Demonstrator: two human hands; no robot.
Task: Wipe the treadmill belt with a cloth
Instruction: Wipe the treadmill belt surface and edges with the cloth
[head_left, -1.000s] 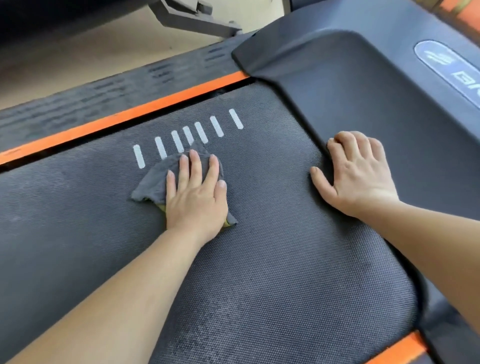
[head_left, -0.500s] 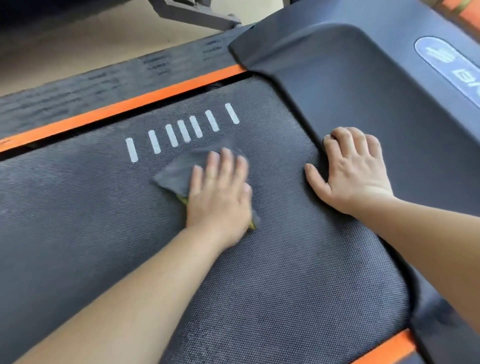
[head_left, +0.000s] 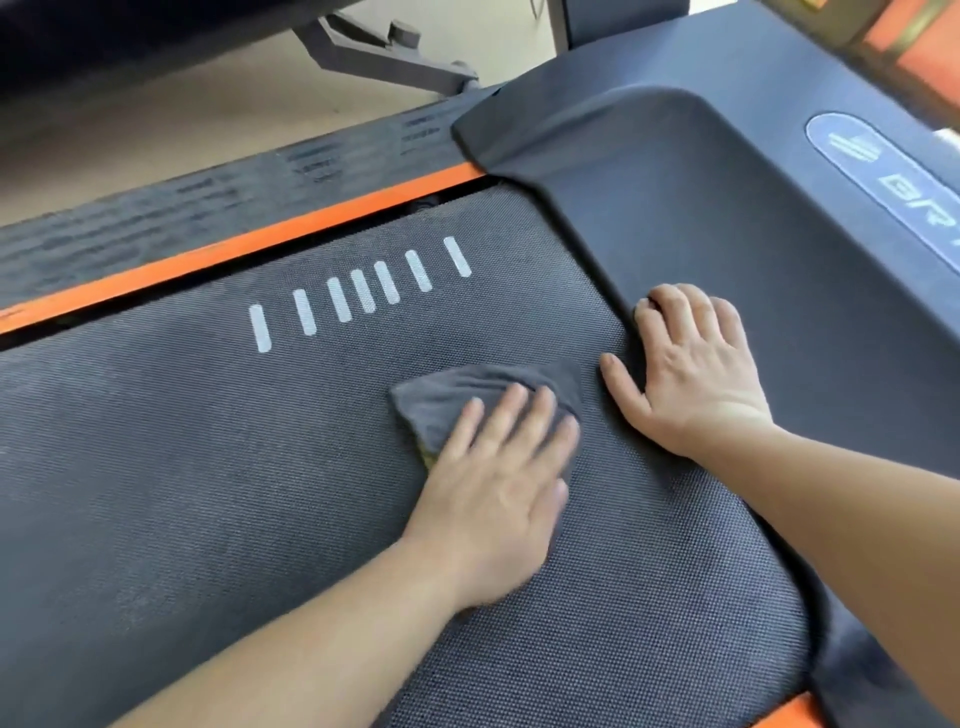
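The dark textured treadmill belt (head_left: 208, 467) fills most of the view, with several white dashes printed on it. A grey cloth (head_left: 457, 400) with a yellow edge lies flat on the belt. My left hand (head_left: 498, 493) presses on the cloth with straight, spread fingers, covering its near part. My right hand (head_left: 696, 374) rests just to the right, palm on the belt's edge and fingers bent against the dark motor cover (head_left: 727, 208). The cloth's right corner lies close to my right thumb.
An orange side rail (head_left: 234, 249) runs along the belt's far edge, with a black ribbed foot rail behind it. A grey metal frame foot (head_left: 384, 57) stands on the beige floor beyond. Another orange strip (head_left: 784, 714) shows at the bottom right.
My left hand has slid the cloth to the right across the belt, from below the white dashes to beside my right hand. The right hand has stayed in place.
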